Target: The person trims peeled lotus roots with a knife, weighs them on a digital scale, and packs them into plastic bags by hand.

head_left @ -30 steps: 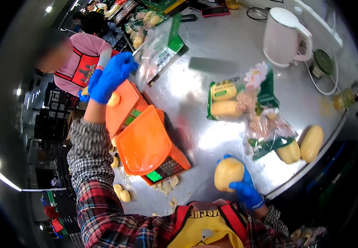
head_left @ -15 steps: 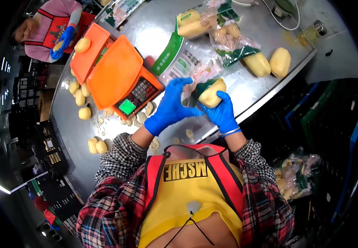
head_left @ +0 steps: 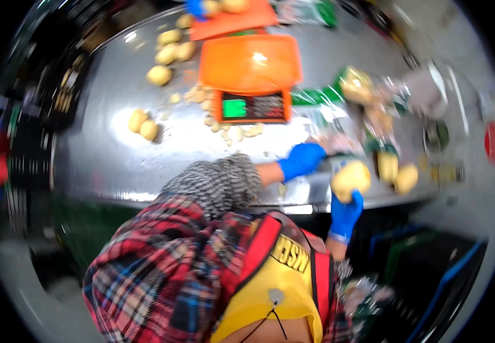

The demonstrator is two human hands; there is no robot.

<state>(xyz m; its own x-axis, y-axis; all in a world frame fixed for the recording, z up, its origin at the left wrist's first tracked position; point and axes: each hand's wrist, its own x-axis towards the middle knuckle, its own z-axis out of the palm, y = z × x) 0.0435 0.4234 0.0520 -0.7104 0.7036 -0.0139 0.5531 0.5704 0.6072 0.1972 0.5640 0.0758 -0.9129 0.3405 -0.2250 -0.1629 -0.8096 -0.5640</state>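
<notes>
The person's right hand point(head_left: 345, 216) is clamped on a pale yellow root piece point(head_left: 351, 179) near the table's point(head_left: 104, 166) front edge, while the left hand point(head_left: 302, 160) meets a printed plastic bag point(head_left: 330, 123), its fingertip closure too blurred to tell. Inverted letters on the yellow apron point(head_left: 276, 286) read roughly "MSCH"; the bag's print and the digits on the orange scale's point(head_left: 251, 64) green display point(head_left: 234, 108) are illegible.

The table point(head_left: 104, 166) is smooth, glossy metal, throwing back bright glare. The orange scale pan point(head_left: 250, 63) looks like shiny plastic; the bag point(head_left: 330, 131) is glossy clear plastic film, and the plaid sleeve point(head_left: 161, 246) matt cloth.
</notes>
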